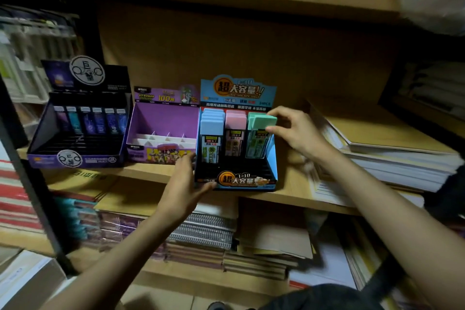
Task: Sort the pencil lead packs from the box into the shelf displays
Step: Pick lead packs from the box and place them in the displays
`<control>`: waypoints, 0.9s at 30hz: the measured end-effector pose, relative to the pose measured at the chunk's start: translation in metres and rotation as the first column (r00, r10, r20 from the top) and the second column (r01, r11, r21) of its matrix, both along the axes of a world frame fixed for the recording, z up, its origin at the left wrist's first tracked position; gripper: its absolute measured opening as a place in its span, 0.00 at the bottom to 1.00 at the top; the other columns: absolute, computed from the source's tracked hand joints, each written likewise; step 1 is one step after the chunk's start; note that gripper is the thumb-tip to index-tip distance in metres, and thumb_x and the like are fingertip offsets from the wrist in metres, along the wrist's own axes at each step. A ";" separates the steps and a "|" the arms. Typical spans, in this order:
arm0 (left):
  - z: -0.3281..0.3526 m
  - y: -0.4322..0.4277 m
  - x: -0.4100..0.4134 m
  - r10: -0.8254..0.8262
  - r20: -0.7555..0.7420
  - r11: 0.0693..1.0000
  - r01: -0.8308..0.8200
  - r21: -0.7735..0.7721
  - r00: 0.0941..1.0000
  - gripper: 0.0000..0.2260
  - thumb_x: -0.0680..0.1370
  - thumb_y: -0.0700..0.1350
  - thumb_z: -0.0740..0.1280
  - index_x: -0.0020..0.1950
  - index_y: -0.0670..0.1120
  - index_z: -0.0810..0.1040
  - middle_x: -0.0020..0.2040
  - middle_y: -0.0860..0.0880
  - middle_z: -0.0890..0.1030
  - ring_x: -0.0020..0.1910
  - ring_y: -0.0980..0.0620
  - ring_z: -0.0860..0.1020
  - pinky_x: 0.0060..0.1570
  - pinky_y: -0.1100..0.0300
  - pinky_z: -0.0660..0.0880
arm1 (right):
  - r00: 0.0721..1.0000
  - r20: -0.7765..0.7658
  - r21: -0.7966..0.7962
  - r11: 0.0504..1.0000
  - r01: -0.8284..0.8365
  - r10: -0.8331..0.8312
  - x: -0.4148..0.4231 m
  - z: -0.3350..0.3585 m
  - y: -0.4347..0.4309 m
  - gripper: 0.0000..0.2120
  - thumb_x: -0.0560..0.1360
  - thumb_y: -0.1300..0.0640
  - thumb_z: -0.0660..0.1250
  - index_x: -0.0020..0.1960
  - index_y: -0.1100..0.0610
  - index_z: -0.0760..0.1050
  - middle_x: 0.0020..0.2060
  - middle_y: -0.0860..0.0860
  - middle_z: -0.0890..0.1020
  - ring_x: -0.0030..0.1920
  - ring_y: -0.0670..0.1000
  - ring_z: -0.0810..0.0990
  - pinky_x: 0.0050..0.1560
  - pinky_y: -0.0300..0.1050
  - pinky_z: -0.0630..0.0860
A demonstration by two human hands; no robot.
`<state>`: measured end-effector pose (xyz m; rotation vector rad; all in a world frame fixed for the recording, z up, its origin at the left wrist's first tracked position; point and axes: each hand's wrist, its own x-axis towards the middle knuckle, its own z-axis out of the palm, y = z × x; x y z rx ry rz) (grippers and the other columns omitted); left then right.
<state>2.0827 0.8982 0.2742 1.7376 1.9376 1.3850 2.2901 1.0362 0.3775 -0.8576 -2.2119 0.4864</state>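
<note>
Forearms (125, 246) reach up to the shelf (289, 191). Black display (75, 133) holds one row. Purple display (163, 118) looks nearly empty. Blue display (237, 181) has three part-filled columns, so sorting seems roughly midway. Left hand (186, 184) steadies it, fingers straight. Right hand (294, 131) fingers pinch a green pack (263, 121) in the right column.
</note>
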 end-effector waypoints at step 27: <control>0.016 -0.040 -0.023 -0.055 -0.013 0.981 0.052 -0.184 0.998 0.24 0.73 0.43 0.72 0.66 0.43 0.68 0.63 0.45 0.74 0.60 0.50 0.74 0.61 0.54 0.72 | 0.883 0.306 0.521 0.839 0.159 -0.357 -0.013 -0.004 -0.002 0.15 0.73 0.53 0.69 0.57 0.55 0.73 0.59 0.54 0.69 0.60 0.55 0.66 0.59 0.52 0.68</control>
